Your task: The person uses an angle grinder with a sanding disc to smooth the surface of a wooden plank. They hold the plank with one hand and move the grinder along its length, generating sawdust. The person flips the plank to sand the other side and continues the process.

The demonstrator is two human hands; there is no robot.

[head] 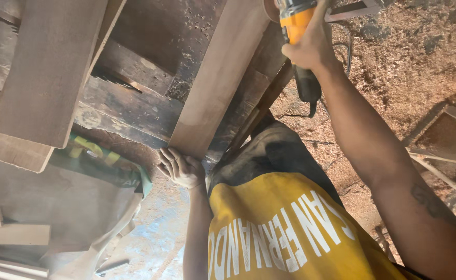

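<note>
Wooden plank (pixel 217 78) lies on the dark workbench (pixel 134 103); left hand (pixel 182 168), fingers loosely spread, braces its near end while right hand (pixel 311 46) grips a yellow power tool (pixel 296 21) at its far edge; progress unclear.

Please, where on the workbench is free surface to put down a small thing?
Bare dark bench top shows between the wide plank and the narrow board, dusted with chips. Crowded near the left hand at the board's end and the right hand on the yellow power tool.

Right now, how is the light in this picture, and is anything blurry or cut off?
Head view: warm light on the long plank and sawdust floor; deep shadow under the workbench; the yellow power tool in the right hand is cropped at the top edge; left hand looks sharp.
</note>
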